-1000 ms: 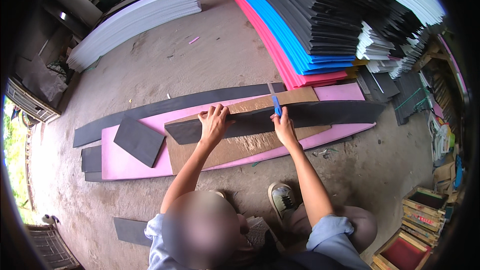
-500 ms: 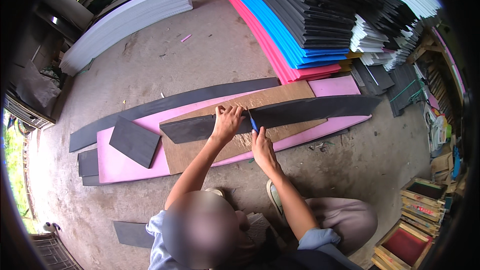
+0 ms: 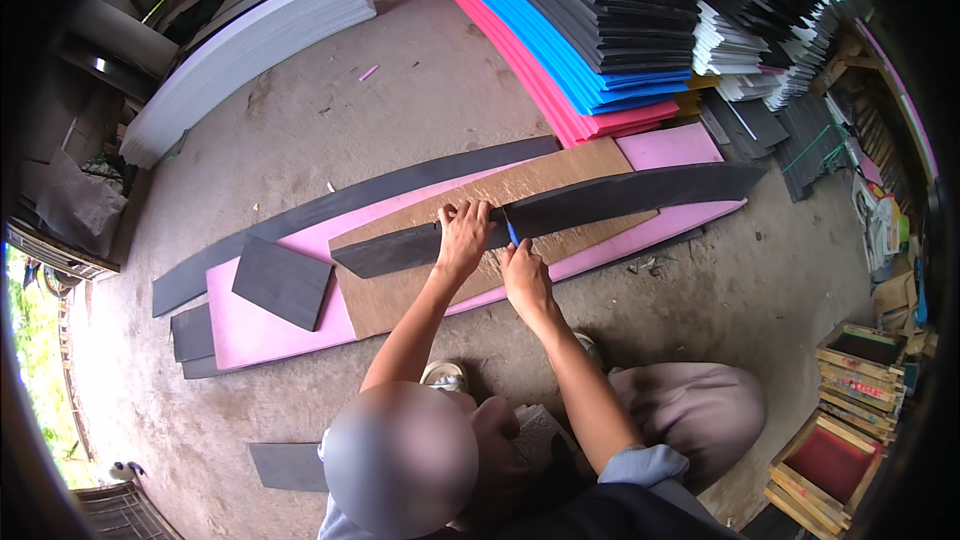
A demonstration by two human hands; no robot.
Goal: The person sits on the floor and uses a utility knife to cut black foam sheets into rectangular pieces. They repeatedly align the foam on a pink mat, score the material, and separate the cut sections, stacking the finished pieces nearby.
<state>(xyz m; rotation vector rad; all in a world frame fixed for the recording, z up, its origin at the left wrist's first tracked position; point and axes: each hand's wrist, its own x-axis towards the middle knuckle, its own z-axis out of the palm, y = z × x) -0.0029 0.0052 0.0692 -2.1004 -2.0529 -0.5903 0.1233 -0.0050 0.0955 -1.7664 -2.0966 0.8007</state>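
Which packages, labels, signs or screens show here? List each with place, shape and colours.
No signs or screens show.
Wooden crates: lower right, rectangular, stacked, pale wood frames, one with a red inside.
Paper or packet clutter: right edge, a loose heap, white, green and tan; too small to tell more.

Left hand (image 3: 463,237) was pressed flat on a long black foam strip (image 3: 600,202) lying across a brown board (image 3: 420,285), with a pink foam sheet (image 3: 260,325) under that on the concrete floor (image 3: 400,100). Right hand (image 3: 524,275) gripped a blue-handled knife (image 3: 511,231) right at the strip's edge. A smaller black foam piece (image 3: 283,280) sat off to the left.
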